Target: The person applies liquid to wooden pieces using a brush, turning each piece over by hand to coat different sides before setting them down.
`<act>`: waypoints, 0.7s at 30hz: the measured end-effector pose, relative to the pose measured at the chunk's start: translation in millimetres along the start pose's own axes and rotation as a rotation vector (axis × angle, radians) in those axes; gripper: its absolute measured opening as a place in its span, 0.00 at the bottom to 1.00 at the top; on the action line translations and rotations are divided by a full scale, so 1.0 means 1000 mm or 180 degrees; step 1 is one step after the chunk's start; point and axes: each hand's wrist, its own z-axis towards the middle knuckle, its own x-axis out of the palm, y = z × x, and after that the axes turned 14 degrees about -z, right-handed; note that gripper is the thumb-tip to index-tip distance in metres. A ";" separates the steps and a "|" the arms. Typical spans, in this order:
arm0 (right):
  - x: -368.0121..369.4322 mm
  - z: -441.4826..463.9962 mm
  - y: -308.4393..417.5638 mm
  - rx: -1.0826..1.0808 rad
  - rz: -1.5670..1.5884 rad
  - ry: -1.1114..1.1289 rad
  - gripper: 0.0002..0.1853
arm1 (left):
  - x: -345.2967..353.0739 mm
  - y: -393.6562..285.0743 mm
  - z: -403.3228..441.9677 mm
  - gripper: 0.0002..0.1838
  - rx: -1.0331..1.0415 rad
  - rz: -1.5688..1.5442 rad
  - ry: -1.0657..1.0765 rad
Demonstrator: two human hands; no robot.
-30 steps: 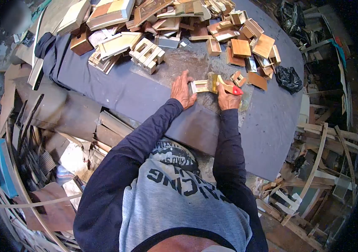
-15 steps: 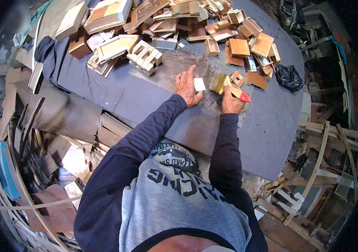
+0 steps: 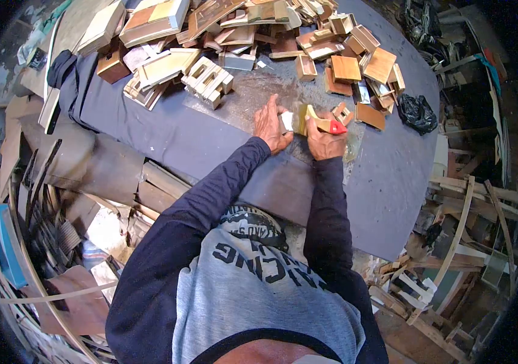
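Observation:
A small block with a white face (image 3: 287,122) is gripped in my left hand (image 3: 269,126), between the thumb and fingers. My right hand (image 3: 325,141) is closed around a brush (image 3: 322,122) with a pale wooden handle and a red tip. Its bristles point left and meet or nearly meet the block; the exact contact is too small to tell. Just right of the brush lies a small wooden piece with openings (image 3: 342,112). A flat brown wooden piece (image 3: 370,116) rests beside it. Both hands are over a stained board (image 3: 243,100) on the cloth-covered table.
Wooden boxes and blocks (image 3: 234,36) are heaped along the table's far side. A slotted wooden stack (image 3: 208,82) stands at the heap's near edge. To the right sits a black plastic bag (image 3: 418,113). Scrap wood (image 3: 453,242) lies beyond the table's right edge.
The block in my left hand has turned from showing its slotted side to its white face. My right hand moved the brush right, away from the block, then back left to it.

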 end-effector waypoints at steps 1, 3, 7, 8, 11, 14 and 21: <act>-0.005 0.003 -0.005 0.0027 -0.0039 0.0195 0.13 | 0.000 0.000 0.000 0.55 0.0025 -0.0014 -0.0036; -0.010 0.007 -0.009 0.0082 -0.0064 0.0089 0.14 | 0.002 0.001 -0.002 0.55 0.0052 -0.0039 -0.0053; 0.000 0.018 -0.009 0.0067 0.0090 -0.0185 0.15 | 0.001 0.005 0.000 0.54 0.0122 -0.0015 -0.0038; 0.006 0.017 -0.006 -0.0033 0.0068 -0.0358 0.16 | 0.002 0.007 0.000 0.54 0.0146 -0.0033 -0.0007; 0.011 0.016 0.002 0.0151 0.0095 -0.0392 0.15 | 0.000 0.003 0.000 0.54 0.0082 0.0045 0.0025; 0.015 0.011 -0.009 -0.0431 -0.0457 -0.0492 0.14 | -0.001 0.002 -0.001 0.55 0.0113 0.0075 0.0034; 0.014 0.006 -0.017 0.0340 0.0357 -0.0109 0.14 | -0.002 0.010 -0.005 0.56 0.0215 0.0170 -0.0038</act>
